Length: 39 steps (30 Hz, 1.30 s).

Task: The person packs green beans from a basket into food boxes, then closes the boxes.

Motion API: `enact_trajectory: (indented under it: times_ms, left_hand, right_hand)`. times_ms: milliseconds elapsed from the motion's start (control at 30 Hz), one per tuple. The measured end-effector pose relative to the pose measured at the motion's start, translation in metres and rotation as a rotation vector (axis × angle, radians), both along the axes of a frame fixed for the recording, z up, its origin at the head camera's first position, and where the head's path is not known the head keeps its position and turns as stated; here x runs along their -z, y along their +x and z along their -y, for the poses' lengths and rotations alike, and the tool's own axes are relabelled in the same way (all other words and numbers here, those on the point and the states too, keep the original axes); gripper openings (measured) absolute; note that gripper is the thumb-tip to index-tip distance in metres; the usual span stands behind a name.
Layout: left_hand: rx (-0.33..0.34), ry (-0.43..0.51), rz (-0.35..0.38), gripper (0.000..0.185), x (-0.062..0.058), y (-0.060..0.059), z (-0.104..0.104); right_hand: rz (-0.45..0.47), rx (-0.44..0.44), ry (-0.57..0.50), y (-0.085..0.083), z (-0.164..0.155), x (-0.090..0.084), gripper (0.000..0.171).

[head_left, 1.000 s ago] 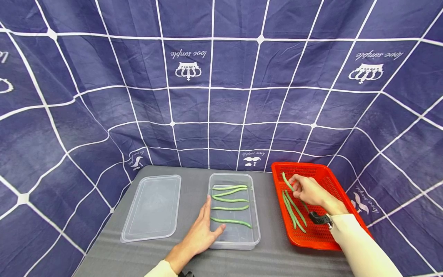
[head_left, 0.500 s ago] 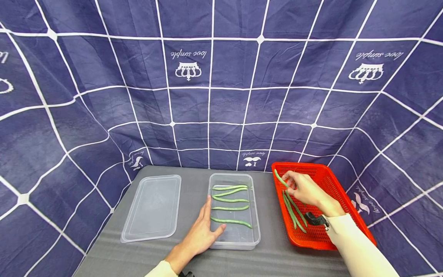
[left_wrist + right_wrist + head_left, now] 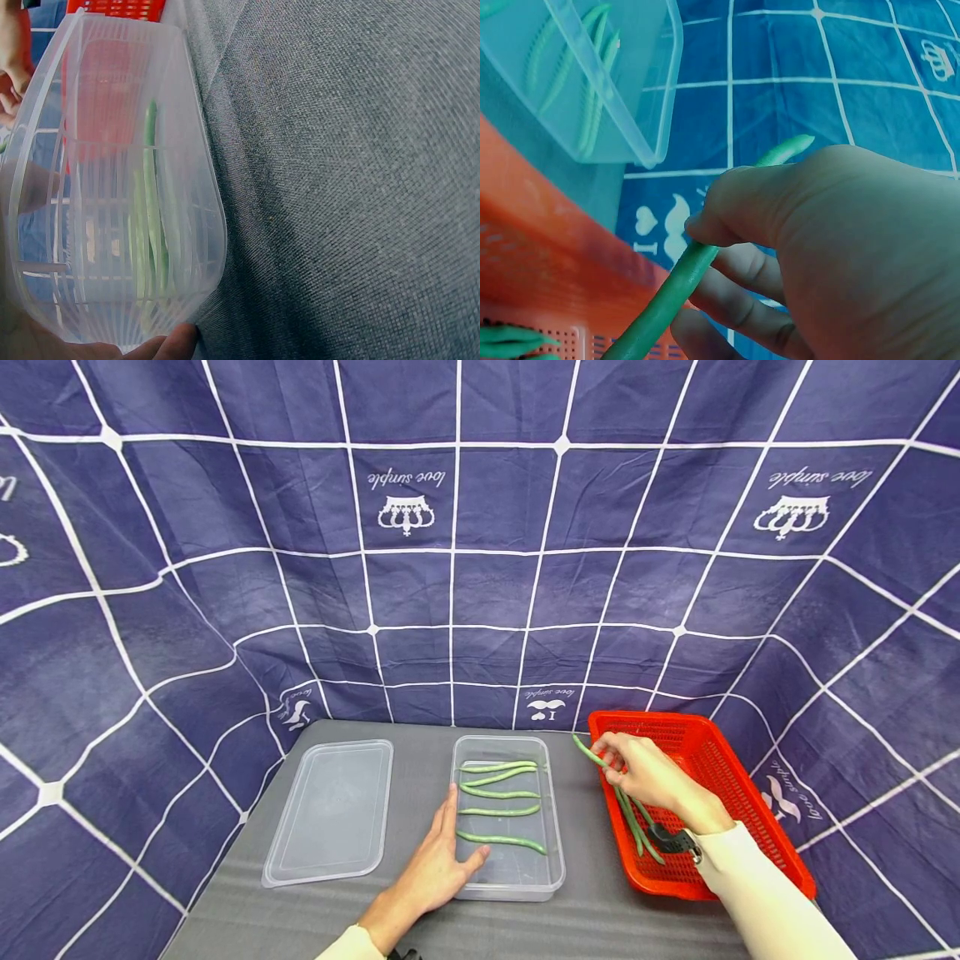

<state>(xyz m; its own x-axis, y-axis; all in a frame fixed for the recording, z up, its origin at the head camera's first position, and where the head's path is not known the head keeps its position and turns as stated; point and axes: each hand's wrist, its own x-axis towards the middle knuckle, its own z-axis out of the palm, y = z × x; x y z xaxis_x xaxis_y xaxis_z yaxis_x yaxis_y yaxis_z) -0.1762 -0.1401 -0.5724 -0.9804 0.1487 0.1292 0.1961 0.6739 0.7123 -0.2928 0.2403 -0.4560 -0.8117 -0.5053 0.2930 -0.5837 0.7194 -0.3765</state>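
Note:
In the head view, my right hand [image 3: 637,768] pinches a green bean [image 3: 585,748] over the left rim of the red basket [image 3: 723,802]. The right wrist view shows the bean [image 3: 664,304] slanting between thumb and fingers, both ends sticking out. More green beans [image 3: 628,823] lie in the basket below that hand. My left hand [image 3: 431,860] rests at the left side of a clear plastic container [image 3: 517,890], fingers straight along its wall and thumb over the rim. Inside the container, several green beans [image 3: 501,841] lie crosswise, spaced in rows.
A clear flat lid [image 3: 330,810] lies on the grey tabletop [image 3: 405,777] to the left of the container. A strip of grey table separates container and basket. Blue cloth [image 3: 495,593] with white lines hangs behind and along both sides.
My right hand has moved left with the green bean, from above the inside of the basket to its left rim. The left hand and container have stayed in place.

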Motion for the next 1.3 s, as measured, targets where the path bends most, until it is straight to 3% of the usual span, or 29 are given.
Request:
enact_trajectory:
  times_ms: [900,1300]
  left_hand:
    - [0.002,0.015,0.021,0.12,-0.001,0.001,0.001]
    - [0.034,0.029,0.035,0.129,-0.005,0.0,0.004]
  right_hand:
    - [-0.01,-0.154,0.076,0.01,0.058,0.004,0.035]
    - [0.018,-0.172,0.117,0.014,0.09,0.006,0.031]
